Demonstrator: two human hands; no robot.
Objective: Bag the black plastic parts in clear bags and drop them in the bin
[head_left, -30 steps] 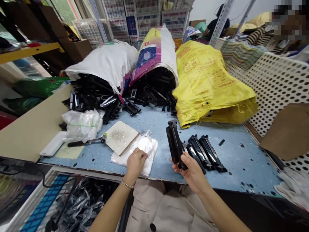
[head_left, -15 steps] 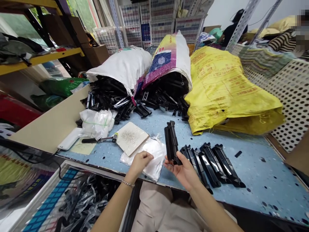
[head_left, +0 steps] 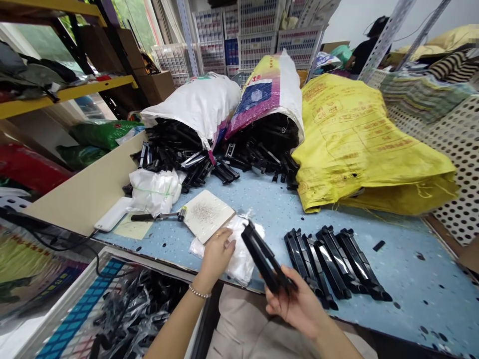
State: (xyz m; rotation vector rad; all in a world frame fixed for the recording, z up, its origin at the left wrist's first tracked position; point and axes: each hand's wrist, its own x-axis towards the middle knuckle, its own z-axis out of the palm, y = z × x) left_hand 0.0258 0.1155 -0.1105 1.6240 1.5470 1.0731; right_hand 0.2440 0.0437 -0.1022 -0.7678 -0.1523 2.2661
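Note:
My right hand (head_left: 295,304) grips a pair of long, slim black plastic parts (head_left: 264,257), tilted with the far end up and to the left. The two lengths run side by side with a gap between them. Over a stack of clear plastic bags (head_left: 243,259) is my left hand (head_left: 217,252), its fingers curled in towards the thumb; whatever they may hold is hidden. Just beyond the left fingertips lies a square pale board (head_left: 205,214) covered with tiny bits. Several similar black parts (head_left: 333,264) lie in a row to the right of my right hand.
A black-handled hammer-like tool (head_left: 160,216) touches the board. Black parts spill from a white sack (head_left: 198,99) and a printed sack (head_left: 267,99); a yellow sack (head_left: 366,144) slumps at right. Below left, a crate (head_left: 86,304) holds bagged black pieces. A person (head_left: 368,50) is in the background.
My right hand has come lower and closer, tipping the black parts to the left. My left hand has turned over the bags, its fingers now nearer the board. The view has shifted slightly.

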